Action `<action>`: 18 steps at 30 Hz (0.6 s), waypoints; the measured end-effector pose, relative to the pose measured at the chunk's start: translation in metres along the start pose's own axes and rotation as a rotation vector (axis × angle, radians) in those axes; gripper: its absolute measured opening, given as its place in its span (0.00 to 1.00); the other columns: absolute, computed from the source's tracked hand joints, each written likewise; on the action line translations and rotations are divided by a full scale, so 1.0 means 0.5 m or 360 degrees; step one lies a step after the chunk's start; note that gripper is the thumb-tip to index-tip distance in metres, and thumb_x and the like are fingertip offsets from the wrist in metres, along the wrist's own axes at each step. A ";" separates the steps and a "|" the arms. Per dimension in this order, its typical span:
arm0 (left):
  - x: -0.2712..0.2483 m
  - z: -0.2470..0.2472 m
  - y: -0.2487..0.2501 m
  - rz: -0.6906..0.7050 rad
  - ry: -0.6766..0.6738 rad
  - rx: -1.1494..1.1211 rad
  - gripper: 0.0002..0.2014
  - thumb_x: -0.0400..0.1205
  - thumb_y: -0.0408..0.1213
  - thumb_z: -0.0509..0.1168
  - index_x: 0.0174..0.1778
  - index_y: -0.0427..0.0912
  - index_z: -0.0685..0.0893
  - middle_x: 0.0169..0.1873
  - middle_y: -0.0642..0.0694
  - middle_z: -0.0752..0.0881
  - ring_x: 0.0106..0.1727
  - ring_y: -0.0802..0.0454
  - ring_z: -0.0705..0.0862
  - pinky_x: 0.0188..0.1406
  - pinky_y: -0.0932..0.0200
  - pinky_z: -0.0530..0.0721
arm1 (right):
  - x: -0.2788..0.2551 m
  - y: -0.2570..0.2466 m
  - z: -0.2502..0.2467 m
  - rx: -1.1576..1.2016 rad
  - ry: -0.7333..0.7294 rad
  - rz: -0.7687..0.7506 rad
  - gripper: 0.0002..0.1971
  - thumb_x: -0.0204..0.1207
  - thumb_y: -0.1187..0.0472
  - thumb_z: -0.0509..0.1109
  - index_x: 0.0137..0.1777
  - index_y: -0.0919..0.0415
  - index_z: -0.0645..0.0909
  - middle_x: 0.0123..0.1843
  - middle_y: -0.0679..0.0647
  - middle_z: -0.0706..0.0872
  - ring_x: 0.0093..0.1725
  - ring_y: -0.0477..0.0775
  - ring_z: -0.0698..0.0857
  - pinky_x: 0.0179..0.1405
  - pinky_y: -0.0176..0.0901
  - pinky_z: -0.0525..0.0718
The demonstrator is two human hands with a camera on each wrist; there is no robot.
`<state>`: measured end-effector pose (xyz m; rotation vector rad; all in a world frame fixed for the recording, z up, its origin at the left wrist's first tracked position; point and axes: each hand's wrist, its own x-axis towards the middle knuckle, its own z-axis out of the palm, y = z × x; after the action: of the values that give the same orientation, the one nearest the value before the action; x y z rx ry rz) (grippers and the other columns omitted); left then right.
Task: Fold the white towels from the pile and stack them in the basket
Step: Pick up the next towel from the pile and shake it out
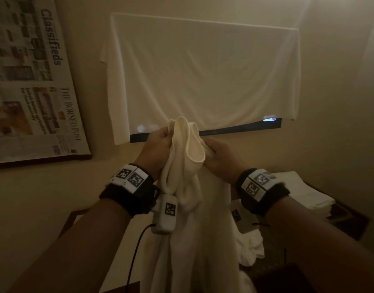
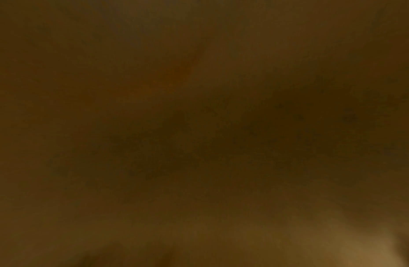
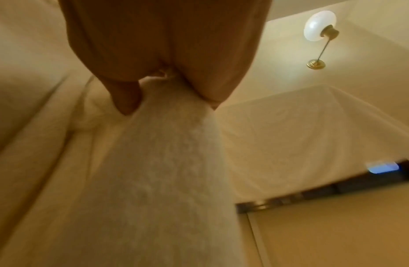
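A white towel (image 1: 188, 208) hangs in front of me, its top edge bunched between both hands. My left hand (image 1: 158, 146) grips the towel's upper left part. My right hand (image 1: 217, 153) grips its upper right part, close beside the left. In the right wrist view the right hand (image 3: 166, 84) pinches the towel (image 3: 157, 171), which drops away below the fingers. The left wrist view is dark brown and shows nothing clear. Folded white towels (image 1: 304, 193) lie stacked low on the right, in what may be the basket. More white towel cloth (image 1: 251, 246) lies crumpled below my right wrist.
A white cloth (image 1: 203, 75) hangs on the wall ahead over a dark-framed screen (image 1: 241, 127). A newspaper (image 1: 29, 81) is pinned on the wall at left. A wall lamp (image 3: 320, 32) shows in the right wrist view. A black cable (image 1: 135, 254) hangs from my left wrist.
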<state>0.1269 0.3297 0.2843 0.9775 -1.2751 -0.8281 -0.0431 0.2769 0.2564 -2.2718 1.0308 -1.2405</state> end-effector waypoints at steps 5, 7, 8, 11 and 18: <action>0.018 0.043 -0.001 -0.0019 0.0083 0.0031 0.11 0.89 0.36 0.58 0.51 0.42 0.87 0.42 0.44 0.88 0.43 0.50 0.87 0.44 0.58 0.88 | -0.076 0.191 -0.022 -0.0057 -0.0120 0.0432 0.06 0.80 0.54 0.70 0.47 0.56 0.84 0.42 0.53 0.88 0.41 0.50 0.85 0.36 0.39 0.82; 0.022 0.045 0.004 -0.0017 0.0134 0.0101 0.11 0.89 0.33 0.57 0.54 0.40 0.87 0.42 0.45 0.88 0.38 0.55 0.88 0.37 0.65 0.87 | -0.108 0.268 -0.031 -0.0235 -0.0188 0.0528 0.08 0.79 0.56 0.70 0.41 0.58 0.82 0.37 0.55 0.86 0.33 0.48 0.83 0.29 0.34 0.79; 0.023 0.048 0.004 -0.0014 0.0130 0.0139 0.12 0.89 0.33 0.57 0.53 0.40 0.86 0.41 0.46 0.88 0.36 0.58 0.88 0.36 0.66 0.87 | -0.118 0.292 -0.035 -0.0370 -0.0225 0.0545 0.07 0.78 0.57 0.70 0.39 0.57 0.82 0.36 0.54 0.86 0.32 0.48 0.82 0.29 0.34 0.76; 0.021 0.061 -0.006 -0.0039 0.0146 0.0217 0.14 0.89 0.33 0.57 0.47 0.46 0.87 0.40 0.48 0.88 0.39 0.56 0.87 0.40 0.63 0.87 | -0.111 0.336 -0.047 -0.0556 -0.0340 0.0698 0.08 0.74 0.61 0.66 0.34 0.54 0.80 0.39 0.53 0.86 0.42 0.58 0.86 0.39 0.44 0.82; -0.027 0.031 -0.020 -0.0199 -0.0013 0.0535 0.12 0.83 0.49 0.63 0.52 0.49 0.89 0.40 0.52 0.89 0.41 0.53 0.86 0.47 0.52 0.81 | -0.038 0.313 -0.060 0.0232 -0.0187 0.0626 0.14 0.74 0.72 0.63 0.34 0.56 0.83 0.34 0.53 0.84 0.37 0.52 0.82 0.35 0.39 0.80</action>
<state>0.1101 0.3361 0.2703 1.3333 -1.3989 -0.7258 -0.1420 0.1869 0.1677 -1.8904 1.2253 -0.9721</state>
